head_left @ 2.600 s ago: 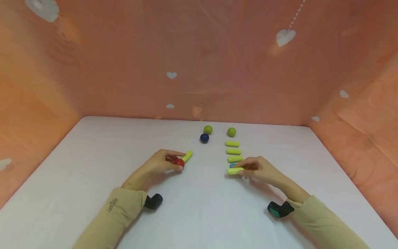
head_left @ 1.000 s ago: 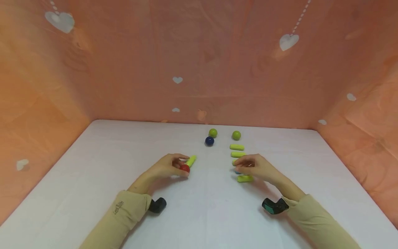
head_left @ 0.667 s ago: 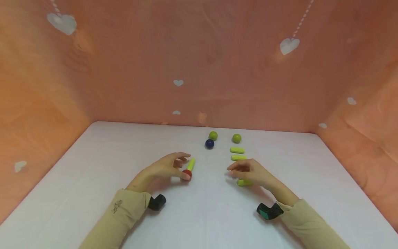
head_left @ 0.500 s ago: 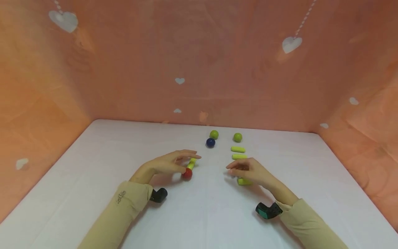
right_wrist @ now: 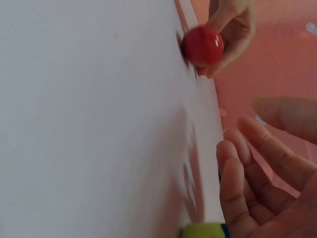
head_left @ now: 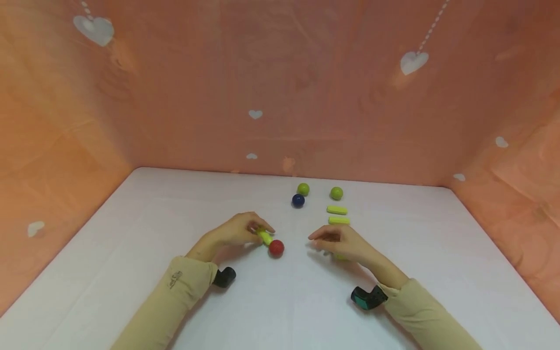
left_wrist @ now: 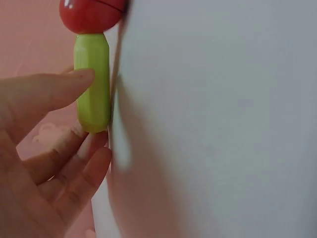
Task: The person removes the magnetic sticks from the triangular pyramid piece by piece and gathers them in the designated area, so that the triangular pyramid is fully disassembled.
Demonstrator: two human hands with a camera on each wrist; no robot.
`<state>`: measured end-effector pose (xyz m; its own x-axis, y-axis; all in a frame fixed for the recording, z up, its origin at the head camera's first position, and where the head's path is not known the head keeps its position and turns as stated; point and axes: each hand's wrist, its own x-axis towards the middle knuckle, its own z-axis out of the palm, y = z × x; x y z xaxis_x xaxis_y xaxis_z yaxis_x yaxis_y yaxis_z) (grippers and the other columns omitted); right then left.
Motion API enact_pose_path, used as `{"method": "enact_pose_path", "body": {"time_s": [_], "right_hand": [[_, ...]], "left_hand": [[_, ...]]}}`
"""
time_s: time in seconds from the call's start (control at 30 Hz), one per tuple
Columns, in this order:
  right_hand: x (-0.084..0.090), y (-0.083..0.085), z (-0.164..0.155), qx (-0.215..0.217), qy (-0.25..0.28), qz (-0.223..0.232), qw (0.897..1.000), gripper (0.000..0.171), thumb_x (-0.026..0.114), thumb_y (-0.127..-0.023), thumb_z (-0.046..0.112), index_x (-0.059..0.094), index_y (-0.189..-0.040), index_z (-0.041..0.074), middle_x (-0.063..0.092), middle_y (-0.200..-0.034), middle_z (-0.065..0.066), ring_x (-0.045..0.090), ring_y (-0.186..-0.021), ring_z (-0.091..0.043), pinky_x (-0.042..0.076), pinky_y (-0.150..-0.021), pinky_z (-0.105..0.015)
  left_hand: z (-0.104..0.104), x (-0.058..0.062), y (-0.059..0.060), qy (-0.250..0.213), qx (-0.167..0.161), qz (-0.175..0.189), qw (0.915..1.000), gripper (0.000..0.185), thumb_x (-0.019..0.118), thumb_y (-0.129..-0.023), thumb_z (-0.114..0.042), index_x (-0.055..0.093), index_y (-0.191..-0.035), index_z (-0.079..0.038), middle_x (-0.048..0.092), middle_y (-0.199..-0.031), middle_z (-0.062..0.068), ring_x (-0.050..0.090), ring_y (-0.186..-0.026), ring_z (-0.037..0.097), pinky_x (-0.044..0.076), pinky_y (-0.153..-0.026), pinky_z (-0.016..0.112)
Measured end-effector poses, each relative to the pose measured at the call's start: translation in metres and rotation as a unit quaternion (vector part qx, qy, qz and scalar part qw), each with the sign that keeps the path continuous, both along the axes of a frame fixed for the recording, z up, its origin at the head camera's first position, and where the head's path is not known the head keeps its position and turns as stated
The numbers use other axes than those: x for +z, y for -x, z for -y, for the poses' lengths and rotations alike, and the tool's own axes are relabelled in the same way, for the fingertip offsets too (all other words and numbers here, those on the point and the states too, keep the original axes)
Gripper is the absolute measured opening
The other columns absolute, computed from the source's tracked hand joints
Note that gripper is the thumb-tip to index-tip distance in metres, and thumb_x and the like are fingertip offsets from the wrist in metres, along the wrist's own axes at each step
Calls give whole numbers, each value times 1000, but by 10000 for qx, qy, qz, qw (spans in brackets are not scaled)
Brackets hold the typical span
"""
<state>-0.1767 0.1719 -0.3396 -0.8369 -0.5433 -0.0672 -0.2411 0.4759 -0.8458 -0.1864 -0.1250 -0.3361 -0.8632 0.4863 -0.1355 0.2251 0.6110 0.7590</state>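
Note:
My left hand (head_left: 261, 232) pinches one end of a lime-green stick (head_left: 265, 237) between thumb and fingers. A red ball (head_left: 276, 248) sits on the stick's other end, towards the right. The left wrist view shows the same green stick (left_wrist: 92, 89) with the red ball (left_wrist: 91, 12) at its tip. My right hand (head_left: 320, 239) hovers low over the white table (head_left: 131, 233) with loosely bent fingers (right_wrist: 247, 173) and holds nothing. Another green stick (head_left: 340, 256) lies partly hidden under it. The red ball (right_wrist: 203, 44) shows across from it.
Two green balls (head_left: 303, 189) (head_left: 336, 193) and a dark blue ball (head_left: 298, 200) lie near the back. Two more green sticks (head_left: 337, 210) (head_left: 339, 220) lie in a row behind my right hand. Orange walls with white hearts close in three sides.
The left hand let go of the red ball, took the stick's far end and swung it, so the ball now points right. The right hand drifted left, away from the stick row.

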Motion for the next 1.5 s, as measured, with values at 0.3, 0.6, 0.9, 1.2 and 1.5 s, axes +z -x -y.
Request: {"method": "enact_pose_path", "body": {"time_s": [0.3,0.6,0.9,1.2,1.5], "right_hand": [[-7,1,20,115,8,262,9996,31,69,-88,19,66,-115,4,68,-107,-9,62,-90,-16,50,-77,-22],[-11,1,30,309,22,186,9993,44,70,-88,21,59,-126,4,65,-113,-12,58,-91,-15,49,-80,-22],[-15,1,48,-51,-291,250,9993,43,71,-87,31,62,-123,10,63,-103,-3,54,-89,-16,47,-75,-28],[-16,4,49,53,-232,173,9996,31,72,-87,25,64,-113,10,65,-103,-3,57,-91,-15,47,-82,-29],[-13,6,45,374,-26,167,9992,30,70,-87,19,61,-112,4,65,-106,-9,59,-92,-15,50,-82,-24]], "left_hand": [[-2,-6,-7,29,312,112,9994,20,71,-84,-8,75,-103,-16,65,-100,-1,54,-94,17,46,-88,34],[-7,-10,-9,-140,274,195,9993,21,72,-85,-14,75,-106,-14,66,-97,0,52,-88,15,44,-79,29],[-10,-9,-10,-21,367,352,9987,22,73,-85,-15,75,-106,-15,67,-93,-1,52,-85,14,43,-77,27],[-11,-8,-8,78,372,394,9985,19,70,-87,-14,76,-105,-15,70,-101,-2,56,-92,13,45,-87,33],[-12,-5,-5,115,308,511,9982,18,70,-87,-13,76,-104,-14,71,-102,-1,55,-92,13,44,-85,30]]}}
